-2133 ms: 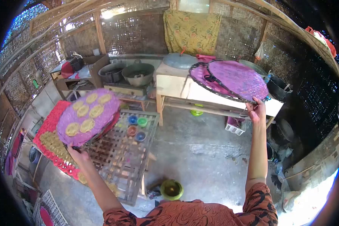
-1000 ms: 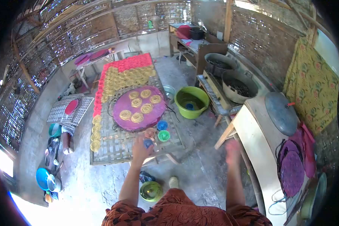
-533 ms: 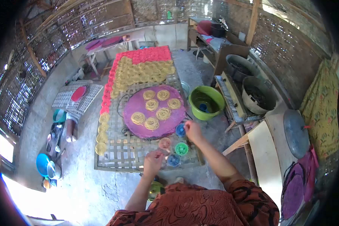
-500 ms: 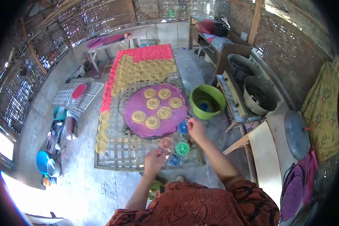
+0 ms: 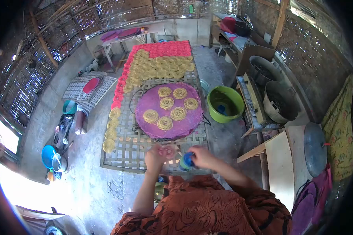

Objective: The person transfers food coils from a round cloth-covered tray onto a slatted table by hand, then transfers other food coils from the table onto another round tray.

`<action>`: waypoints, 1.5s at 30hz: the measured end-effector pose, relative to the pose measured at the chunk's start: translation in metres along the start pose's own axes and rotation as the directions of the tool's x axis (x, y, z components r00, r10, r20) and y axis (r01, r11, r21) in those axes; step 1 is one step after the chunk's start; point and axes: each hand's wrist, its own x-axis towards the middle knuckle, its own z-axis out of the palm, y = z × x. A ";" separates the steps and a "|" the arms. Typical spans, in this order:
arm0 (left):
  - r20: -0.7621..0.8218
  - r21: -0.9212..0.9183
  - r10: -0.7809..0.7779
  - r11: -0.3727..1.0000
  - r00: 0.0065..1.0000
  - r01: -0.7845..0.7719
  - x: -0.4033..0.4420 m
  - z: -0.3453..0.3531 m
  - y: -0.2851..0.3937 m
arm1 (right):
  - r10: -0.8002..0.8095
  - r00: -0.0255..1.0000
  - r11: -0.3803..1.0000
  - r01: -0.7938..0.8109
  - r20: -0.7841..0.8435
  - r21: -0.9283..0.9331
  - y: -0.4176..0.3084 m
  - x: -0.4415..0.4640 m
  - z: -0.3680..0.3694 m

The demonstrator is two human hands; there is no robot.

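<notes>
My left hand (image 5: 156, 159) is closed on a small pink round plastic mould (image 5: 169, 152) at the near edge of the slatted bamboo rack (image 5: 126, 155). Just to its right, my right hand (image 5: 203, 158) grips a blue plastic mould (image 5: 188, 158). A green mould (image 5: 183, 164) shows under or against the blue one; I cannot tell whether they are stacked. Beyond my hands lies a purple round mat (image 5: 148, 105) bearing several coiled nests of yellow noodles (image 5: 164, 123).
Rows of yellow noodle nests (image 5: 161, 67) and pink ones (image 5: 170, 47) cover the rack's far part. A green tub (image 5: 226, 105) stands right of the rack, near large grey pots (image 5: 276, 102). At left are a smaller rack (image 5: 84, 88) and a blue basin (image 5: 49, 156).
My right hand has brought the blue mould left and nearer to me, beside the green one. My left hand has taken hold of the pink mould. The view has shifted slightly.
</notes>
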 end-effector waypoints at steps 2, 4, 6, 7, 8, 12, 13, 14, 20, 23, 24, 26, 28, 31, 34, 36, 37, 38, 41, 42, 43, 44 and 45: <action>-0.007 -0.021 0.027 0.999 1.000 -0.027 -0.008 -0.008 -0.005 | -0.056 0.995 0.989 0.067 0.083 -0.133 -0.005 -0.006 0.012; -0.019 -0.041 0.015 0.999 1.000 -0.016 -0.016 -0.014 0.005 | 0.069 0.993 0.997 -0.071 0.098 0.013 -0.008 -0.011 0.011; -0.009 -0.090 0.011 0.996 1.000 -0.012 -0.032 -0.019 0.031 | 0.122 0.993 0.966 -0.119 0.002 0.228 0.003 -0.014 0.005; 0.004 -0.141 -0.002 0.990 1.000 0.002 -0.039 -0.013 0.046 | 0.186 0.979 0.891 -0.136 -0.076 0.433 0.007 -0.020 -0.004; 0.073 -0.167 0.045 0.986 0.996 -0.032 -0.048 0.000 0.049 | 0.140 0.984 0.802 -0.046 -0.112 0.596 0.011 -0.029 -0.009; 0.365 -0.764 0.125 0.607 0.923 0.220 -0.091 0.055 0.115 | 0.244 0.968 0.318 -0.131 0.052 0.939 0.022 -0.092 -0.057; 0.315 -0.784 0.210 0.608 0.925 0.129 -0.103 0.068 0.134 | 0.238 0.966 0.178 -0.143 0.099 0.974 0.031 -0.116 -0.069; 0.263 -0.800 0.287 0.598 0.921 0.042 -0.115 0.078 0.152 | 0.216 0.966 0.031 -0.154 0.143 0.988 0.039 -0.142 -0.079; 0.681 -0.708 0.569 0.350 0.461 0.613 -0.205 0.148 0.273 | 0.303 0.948 -0.275 0.188 -0.101 0.943 0.089 -0.335 -0.108; 0.709 -0.615 0.672 0.440 0.215 0.654 -0.262 0.172 0.336 | 0.454 0.838 -0.171 0.417 -0.304 0.893 0.100 -0.437 -0.135; 0.730 -0.581 0.673 0.520 0.119 0.626 -0.284 0.175 0.350 | 0.468 0.784 -0.077 0.497 -0.408 0.865 0.105 -0.472 -0.147; 0.688 -0.608 0.725 0.552 0.032 0.571 -0.322 0.183 0.362 | 0.502 0.659 -0.081 0.681 -0.561 0.728 0.121 -0.558 -0.172; 0.648 -0.643 0.761 0.570 -0.034 0.511 -0.348 0.198 0.358 | 0.766 0.210 0.455 0.492 -0.608 0.742 0.133 -0.646 -0.199; 0.727 -0.565 0.684 0.646 -0.061 0.514 -0.380 0.224 0.321 | 0.589 -0.317 0.747 -0.138 -0.743 0.651 0.124 -0.711 -0.237; 0.795 -0.575 0.603 0.716 0.064 0.396 -0.386 0.224 0.271 | 0.022 -0.114 0.395 -0.912 -0.993 0.113 0.174 -0.757 -0.242; 0.859 -0.492 0.508 0.781 0.068 0.385 -0.376 0.216 0.238 | -0.005 -0.099 0.489 -0.868 -0.995 0.084 0.168 -0.729 -0.239; 0.861 -0.502 0.488 0.770 0.144 0.393 -0.367 0.210 0.227 | -0.026 -0.108 0.558 -0.826 -0.994 0.075 0.155 -0.703 -0.236; 0.878 -0.478 0.439 0.785 0.192 0.393 -0.359 0.200 0.215 | -0.009 -0.081 0.655 -0.754 -0.997 0.055 0.148 -0.674 -0.231; 0.870 -0.435 0.283 0.827 0.404 0.357 -0.327 0.172 0.175 | 0.083 0.154 0.780 -0.625 -0.985 -0.032 0.155 -0.572 -0.197; 0.818 -0.493 0.293 0.801 0.495 0.339 -0.315 0.163 0.165 | 0.116 0.239 0.869 -0.495 -0.964 -0.018 0.163 -0.535 -0.182; 0.761 -0.548 0.310 0.777 0.570 0.309 -0.302 0.151 0.154 | 0.141 0.317 0.929 -0.369 -0.938 0.015 0.166 -0.496 -0.165; 0.687 -0.591 0.281 0.752 0.670 0.292 -0.287 0.135 0.149 | 0.126 0.421 0.971 -0.236 -0.898 0.026 0.161 -0.458 -0.152; 0.606 -0.633 0.255 0.728 0.753 0.263 -0.271 0.123 0.143 | 0.133 0.518 0.981 -0.193 -0.845 0.036 0.144 -0.420 -0.142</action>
